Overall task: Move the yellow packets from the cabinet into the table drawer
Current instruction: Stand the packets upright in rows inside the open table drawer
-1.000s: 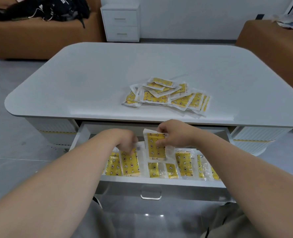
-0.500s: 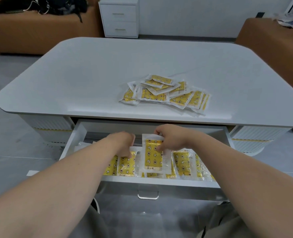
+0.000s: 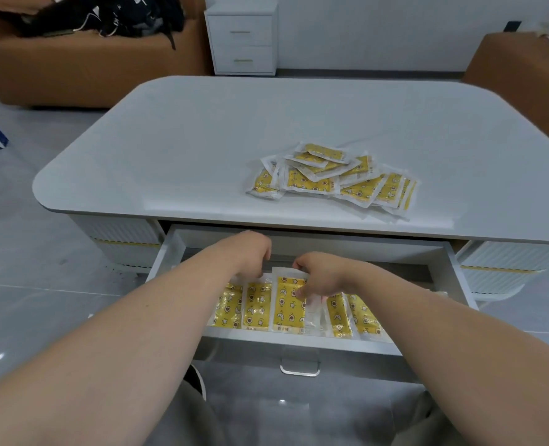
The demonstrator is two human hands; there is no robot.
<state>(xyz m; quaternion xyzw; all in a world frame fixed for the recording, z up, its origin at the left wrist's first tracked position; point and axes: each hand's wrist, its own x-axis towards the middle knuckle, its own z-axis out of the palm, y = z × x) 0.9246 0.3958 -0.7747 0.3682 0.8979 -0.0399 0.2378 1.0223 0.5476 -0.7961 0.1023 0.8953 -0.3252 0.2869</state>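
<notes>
The right hand (image 3: 323,278) pinches a packet (image 3: 286,305) by its sealed top rim. The left hand (image 3: 250,252) hides its hold. Packets seem light, floppy, slick.

Glossy plastic packets (image 3: 331,178), smooth matt table (image 3: 202,149), metal handle (image 3: 299,370)

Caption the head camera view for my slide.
Right hand pinches a yellow packet in the open table drawer, left hand on the row beside it; a pile lies on the tabletop.
</notes>
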